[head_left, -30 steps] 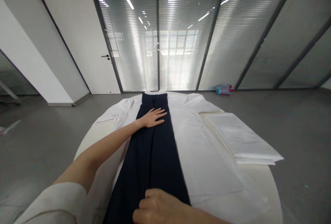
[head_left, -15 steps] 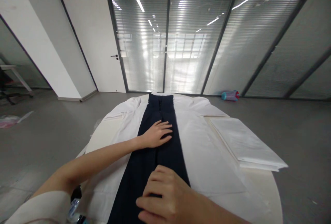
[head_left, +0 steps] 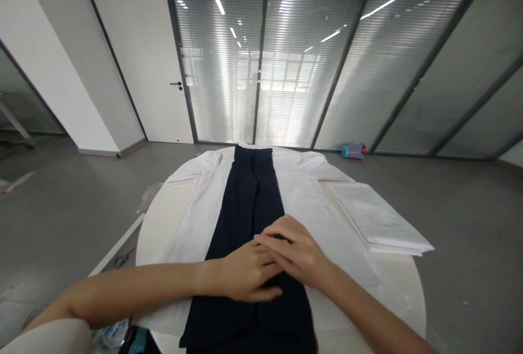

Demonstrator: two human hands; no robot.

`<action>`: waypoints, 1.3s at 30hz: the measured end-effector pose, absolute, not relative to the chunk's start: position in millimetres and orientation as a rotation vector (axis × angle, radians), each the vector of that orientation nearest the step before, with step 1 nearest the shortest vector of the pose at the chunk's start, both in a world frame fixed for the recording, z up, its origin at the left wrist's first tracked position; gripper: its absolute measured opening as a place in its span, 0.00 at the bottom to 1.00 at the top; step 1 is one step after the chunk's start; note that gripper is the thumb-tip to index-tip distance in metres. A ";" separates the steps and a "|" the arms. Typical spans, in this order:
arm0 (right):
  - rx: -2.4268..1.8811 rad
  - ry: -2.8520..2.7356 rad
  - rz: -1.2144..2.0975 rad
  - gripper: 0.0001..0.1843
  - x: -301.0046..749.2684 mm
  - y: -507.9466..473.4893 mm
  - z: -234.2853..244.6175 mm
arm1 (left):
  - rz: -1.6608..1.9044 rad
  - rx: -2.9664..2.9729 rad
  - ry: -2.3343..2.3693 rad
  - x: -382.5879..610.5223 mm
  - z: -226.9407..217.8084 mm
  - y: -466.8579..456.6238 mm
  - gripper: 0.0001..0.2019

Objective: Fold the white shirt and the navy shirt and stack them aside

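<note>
Hands (head_left: 278, 256) overlapping on navy trousers (head_left: 249, 201) laid over white coat (head_left: 302, 179)

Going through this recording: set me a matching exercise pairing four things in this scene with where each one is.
Things:
1. navy trousers
2. folded white cloth
3. blue-and-red cylinder
4. black door handle

Places:
A. floor beside the glass partition
B. white door
C. lengthwise along the white garment
D. right side of the round table

Pairs: 1-C, 2-D, 3-A, 4-B

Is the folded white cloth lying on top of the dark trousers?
No, the folded white cloth lies apart from the dark trousers, out to their right on the round white table.
</note>
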State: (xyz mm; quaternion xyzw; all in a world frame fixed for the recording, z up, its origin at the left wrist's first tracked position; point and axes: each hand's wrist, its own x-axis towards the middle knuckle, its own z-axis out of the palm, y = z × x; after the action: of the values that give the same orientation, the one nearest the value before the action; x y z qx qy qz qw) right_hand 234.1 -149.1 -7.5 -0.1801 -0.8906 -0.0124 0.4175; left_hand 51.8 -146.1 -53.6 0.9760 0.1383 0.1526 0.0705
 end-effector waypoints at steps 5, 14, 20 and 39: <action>-0.531 -2.156 -0.013 0.20 247.2 -150.7 -5.3 | 0.307 2.907 0.092 43.4 -55.4 -193.2 0.39; -0.746 -2.525 0.166 0.24 273.3 -184.3 -30.6 | 0.378 2.943 -0.268 26.0 -30.1 -213.9 0.22; -0.959 -2.640 0.062 0.38 313.0 -224.4 -44.1 | 0.439 2.898 0.436 -53.0 -11.3 -203.7 0.33; -0.871 -2.683 0.204 0.26 315.1 -248.1 -57.9 | 0.175 2.865 0.526 -86.8 -49.8 -219.6 0.37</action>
State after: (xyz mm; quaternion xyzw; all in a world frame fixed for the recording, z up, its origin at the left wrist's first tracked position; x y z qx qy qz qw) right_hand 315.1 -248.1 -57.9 -0.3041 -0.9371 0.0712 0.1559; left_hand -86.8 -219.6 -49.8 0.9757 0.1791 0.0597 0.1113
